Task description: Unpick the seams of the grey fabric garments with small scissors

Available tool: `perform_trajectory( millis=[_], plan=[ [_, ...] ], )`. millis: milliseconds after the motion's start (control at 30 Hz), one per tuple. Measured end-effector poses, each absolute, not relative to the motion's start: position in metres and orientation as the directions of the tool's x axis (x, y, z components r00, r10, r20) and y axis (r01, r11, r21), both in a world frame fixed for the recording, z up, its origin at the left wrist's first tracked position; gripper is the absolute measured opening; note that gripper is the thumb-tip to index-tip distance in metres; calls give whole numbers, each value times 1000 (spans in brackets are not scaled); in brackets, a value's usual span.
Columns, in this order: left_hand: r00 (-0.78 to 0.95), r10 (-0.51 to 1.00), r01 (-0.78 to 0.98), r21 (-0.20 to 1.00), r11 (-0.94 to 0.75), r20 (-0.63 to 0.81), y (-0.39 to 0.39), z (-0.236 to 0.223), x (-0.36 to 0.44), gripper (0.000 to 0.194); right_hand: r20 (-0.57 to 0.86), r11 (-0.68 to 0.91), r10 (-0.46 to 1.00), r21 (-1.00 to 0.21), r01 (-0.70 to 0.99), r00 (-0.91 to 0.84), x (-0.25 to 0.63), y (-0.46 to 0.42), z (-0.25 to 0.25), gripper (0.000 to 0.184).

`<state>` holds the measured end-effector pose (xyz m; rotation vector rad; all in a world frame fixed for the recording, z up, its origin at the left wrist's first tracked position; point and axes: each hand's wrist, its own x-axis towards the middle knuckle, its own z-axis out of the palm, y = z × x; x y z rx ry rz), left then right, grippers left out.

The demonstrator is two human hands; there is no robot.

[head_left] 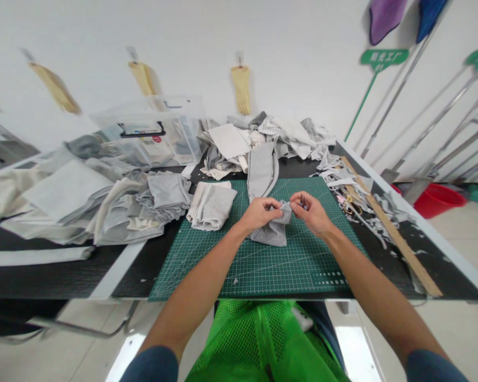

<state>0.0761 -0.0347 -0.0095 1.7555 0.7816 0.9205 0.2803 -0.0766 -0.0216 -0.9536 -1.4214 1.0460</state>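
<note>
My left hand (259, 212) and my right hand (311, 211) meet over the green cutting mat (263, 265). Both pinch the top edge of a small grey cloth piece (274, 231), which hangs from the fingers down onto the mat. The left fingers are curled on its left corner. The right fingers are pinched on its right corner. A long grey cloth strip (262, 170) lies just beyond the hands.
Folded grey cloth (211, 204) lies at the mat's left edge, with big fabric heaps (83, 196) further left and behind (263, 138). A clear plastic box (151, 132) stands at the back. A wooden ruler (390, 233) and scraps lie right. A green mesh bag (263, 339) sits below.
</note>
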Motion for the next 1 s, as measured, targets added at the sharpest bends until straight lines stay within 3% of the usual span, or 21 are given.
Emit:
perform_trajectory(
  millis=[267,500,700,800,900,1000],
  plan=[
    [461,855,-104,972,-212,236,-39,-7,79,19,335,344,936,-934,92,-107,278,-81,-18,40],
    [458,856,-80,970,-228,239,-39,-9,78,27,369,376,926,-899,226,-73,275,-84,-17,39],
    [403,882,-88,970,-228,244,-38,-12,80,26,454,452,891,-876,169,-28,276,-84,-18,42],
    [351,907,-100,973,-210,232,-35,-14,81,30,545,509,838,-796,326,22,277,-85,-18,38],
    [314,929,-128,978,-163,196,-33,-16,81,34,654,550,756,-630,548,-8,277,-87,-15,34],
    [288,940,-168,976,-139,183,-33,-16,82,33,731,607,678,-498,619,-76,274,-89,-15,34]
  ],
)
